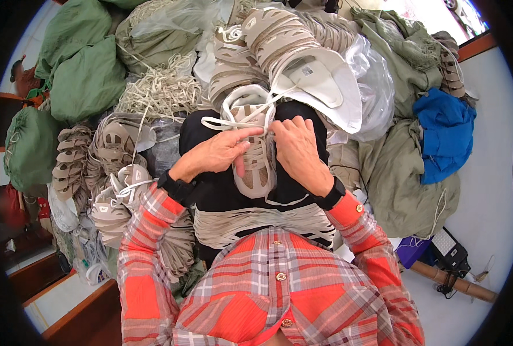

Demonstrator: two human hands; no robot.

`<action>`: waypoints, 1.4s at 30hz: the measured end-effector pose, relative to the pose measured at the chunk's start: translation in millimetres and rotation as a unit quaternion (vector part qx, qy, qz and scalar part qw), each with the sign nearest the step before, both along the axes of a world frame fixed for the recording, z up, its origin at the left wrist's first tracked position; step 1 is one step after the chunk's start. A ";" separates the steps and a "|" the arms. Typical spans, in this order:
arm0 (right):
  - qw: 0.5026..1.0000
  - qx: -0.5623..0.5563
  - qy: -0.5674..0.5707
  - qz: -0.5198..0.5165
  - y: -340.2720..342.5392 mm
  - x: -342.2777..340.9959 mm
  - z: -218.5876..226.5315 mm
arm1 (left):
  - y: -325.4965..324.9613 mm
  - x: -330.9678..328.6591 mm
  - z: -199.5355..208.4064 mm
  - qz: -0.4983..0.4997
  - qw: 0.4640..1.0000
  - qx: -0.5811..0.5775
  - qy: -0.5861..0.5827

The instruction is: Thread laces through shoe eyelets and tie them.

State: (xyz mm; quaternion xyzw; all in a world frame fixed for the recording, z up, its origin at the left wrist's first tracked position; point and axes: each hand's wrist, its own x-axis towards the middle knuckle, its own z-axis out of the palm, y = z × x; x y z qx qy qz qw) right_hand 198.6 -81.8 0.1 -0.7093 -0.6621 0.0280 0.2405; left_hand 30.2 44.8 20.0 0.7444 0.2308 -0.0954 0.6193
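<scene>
On the person's lap sits 1 beige shoe (254, 180), toe towards the body. The left hand (219, 151) reaches over it, fingers spread apart; the right hand (297, 147) bends at the white lace (217, 123), its grip impossible to tell.

I take this for a small shoe workshop: stacks of matching beige uppers (276, 37), a tangled heap of pale laces (161, 89) and bulging green cloth sacks (89, 75) crowd my view.
</scene>
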 end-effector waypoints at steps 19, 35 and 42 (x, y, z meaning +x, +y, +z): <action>0.998 -0.025 -0.052 0.007 -6.4 -17.2 -12.0 | 1.5 50.1 15.0 -0.213 0.833 0.510 0.005; 0.897 -0.297 0.226 0.236 8.6 39.8 55.2 | 93.3 -207.7 137.6 0.343 0.618 -0.324 -0.629; 0.921 -0.148 0.344 0.110 22.8 19.5 19.5 | 70.2 -207.4 186.0 0.678 0.550 0.103 -0.477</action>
